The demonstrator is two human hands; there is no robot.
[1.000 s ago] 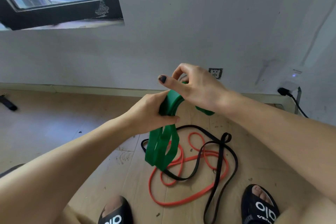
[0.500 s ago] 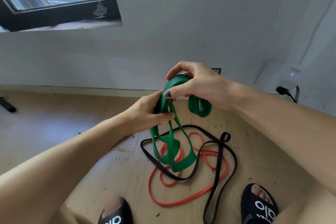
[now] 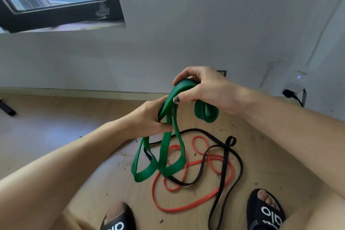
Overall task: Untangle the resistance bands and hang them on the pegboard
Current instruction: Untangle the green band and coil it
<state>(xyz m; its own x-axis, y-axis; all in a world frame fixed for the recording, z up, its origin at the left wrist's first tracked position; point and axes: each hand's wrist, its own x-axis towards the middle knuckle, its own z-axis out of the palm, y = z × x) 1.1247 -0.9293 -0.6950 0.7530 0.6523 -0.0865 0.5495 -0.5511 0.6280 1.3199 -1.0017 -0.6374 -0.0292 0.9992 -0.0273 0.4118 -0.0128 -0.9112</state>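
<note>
My left hand (image 3: 149, 117) and right hand (image 3: 203, 87) both pinch the green band (image 3: 164, 147); its loops hang straight down, mid-frame.

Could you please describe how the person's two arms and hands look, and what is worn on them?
Both forearms are bare, with no sleeves, watch, bracelets or gloves in view. The right hand has dark, almost black polish on the thumbnail; no rings show on it. The left hand also shows no rings, and its nails cannot be seen clearly.
</note>
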